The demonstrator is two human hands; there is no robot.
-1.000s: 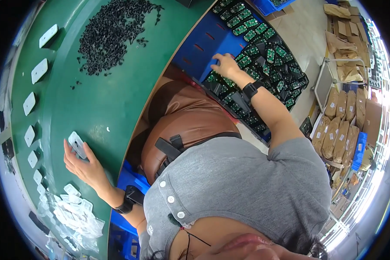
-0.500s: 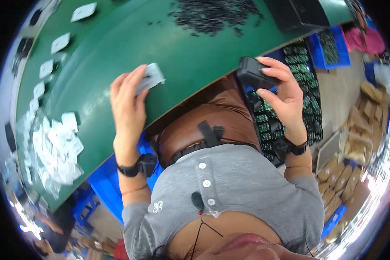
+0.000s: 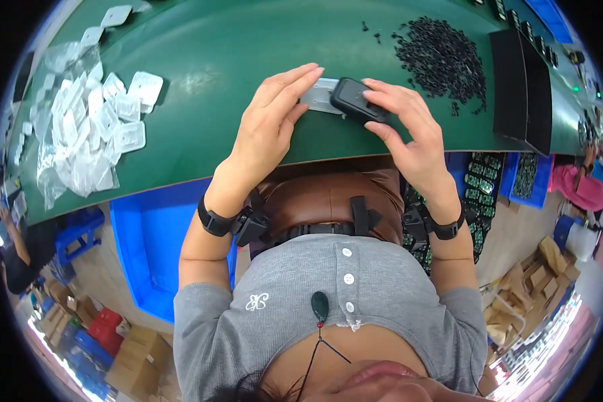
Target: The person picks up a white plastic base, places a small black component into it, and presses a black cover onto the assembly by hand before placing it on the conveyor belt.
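Over the green table [image 3: 241, 40], near its front edge, my left hand [image 3: 266, 124] is closed on a flat, translucent white plastic piece [image 3: 320, 95], gripped at its left end. A black rounded box-shaped housing [image 3: 354, 97] is in my right hand [image 3: 412, 127], with fingers on top and the thumb at the near side. The housing overlaps the right end of the plastic piece in this view. Whether the two touch, I cannot tell. The underside of the housing is hidden.
A pile of white plastic pieces [image 3: 87, 127] with clear bags lies on the left. Many small black parts [image 3: 442, 57] are heaped at the back right, beside an open black box [image 3: 522, 94]. Below the table edge are a blue bin [image 3: 161, 234] and trays of green circuit boards [image 3: 486, 174].
My right hand has brought the black housing from beyond the table edge over to the plastic piece in my left hand. My hands are now close together. The whole view has turned.
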